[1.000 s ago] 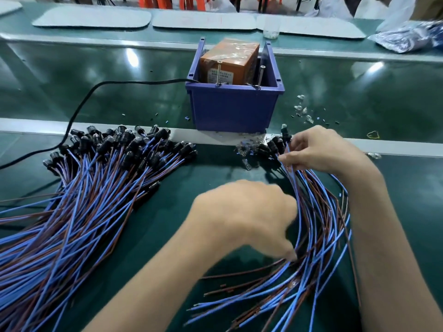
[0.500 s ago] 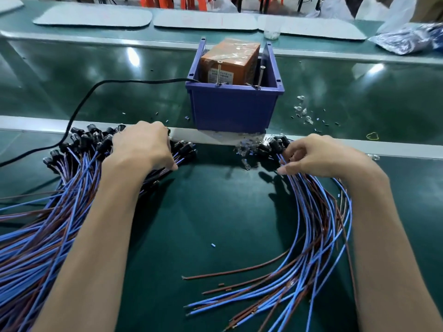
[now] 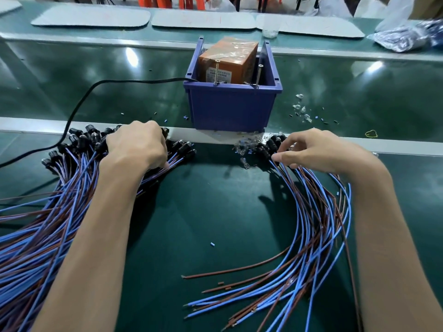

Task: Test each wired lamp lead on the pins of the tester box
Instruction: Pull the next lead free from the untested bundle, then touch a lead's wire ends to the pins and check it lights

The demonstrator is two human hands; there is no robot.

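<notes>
While a white label sits on the front of the orange tester box (image 3: pixel 227 61), its print is too small to read — no other writing shows. That box stands inside a blue bin (image 3: pixel 232 109) at the far edge of the near bench, two metal pins (image 3: pixel 217 73) rising at the bin's front rim, a black cable (image 3: pixel 79 109) running off to the left.

Since half a second ago little has changed: the left hand (image 3: pixel 137 146) remains on the black lamp heads of the big left pile of leads (image 3: pixel 48 212), fingers curled down over them, though whether it actually grips one I cannot tell. Right hand (image 3: pixel 314 152) rests at the head end of the smaller right pile of leads (image 3: pixel 309 224), fingers loosely bent with the tips on the wires, nothing clearly pinched.

Surface is a dark green mat (image 3: pixel 203 212) with a pale strip across it; loose clear bulbs (image 3: pixel 303 111) lie right of the bin. Beyond — grey pads (image 3: pixel 203 19) on a further bench, orange stools behind.
</notes>
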